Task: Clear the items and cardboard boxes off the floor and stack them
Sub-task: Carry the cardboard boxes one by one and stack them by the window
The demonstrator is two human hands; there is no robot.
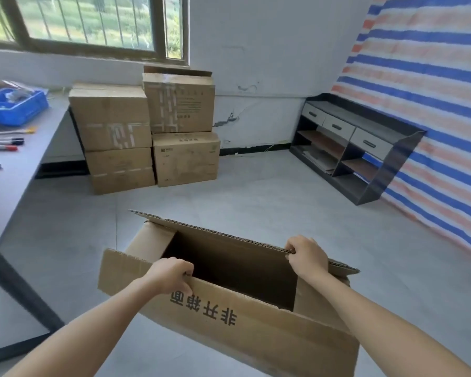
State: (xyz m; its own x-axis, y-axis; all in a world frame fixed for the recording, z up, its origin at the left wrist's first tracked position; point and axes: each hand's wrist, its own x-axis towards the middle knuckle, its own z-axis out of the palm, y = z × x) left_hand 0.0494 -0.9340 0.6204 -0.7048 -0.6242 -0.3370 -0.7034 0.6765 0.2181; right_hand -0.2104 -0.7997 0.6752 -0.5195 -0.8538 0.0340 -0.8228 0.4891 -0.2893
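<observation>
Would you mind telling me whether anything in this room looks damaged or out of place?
Cracked, flaking paint marks the white wall low down, right of the stacked brown cardboard boxes. The upper right box of that stack has its top flap ajar. Nothing looks spilled.

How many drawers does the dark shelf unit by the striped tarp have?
3, in a row under the top of the shelf unit: the far drawer nearest the white wall, the middle drawer, and the near drawer. None appears hidden.
</observation>
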